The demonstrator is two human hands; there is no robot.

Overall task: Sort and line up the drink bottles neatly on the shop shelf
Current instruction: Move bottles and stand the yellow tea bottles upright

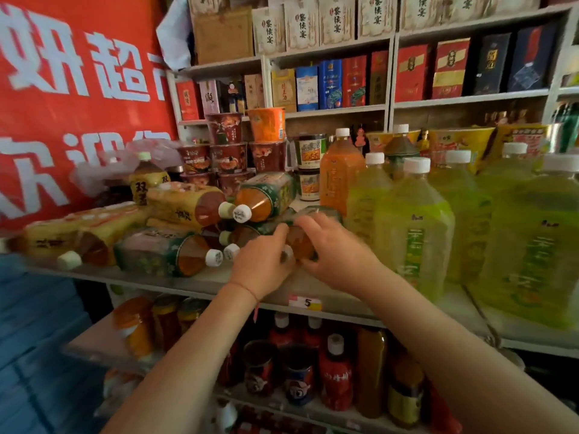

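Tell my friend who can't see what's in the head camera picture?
Two bare hands, left hand and right hand, grip a lying amber bottle on a shop shelf. Toppled bottles pile up on the left; upright green bottles stand on the right.

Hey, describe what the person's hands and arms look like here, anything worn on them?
Both forearms are bare, with no sleeves in view and no gloves. The left hand has a thin red string bracelet around its wrist, a loose end hanging below. The right hand shows no watch, ring or band that I can make out.
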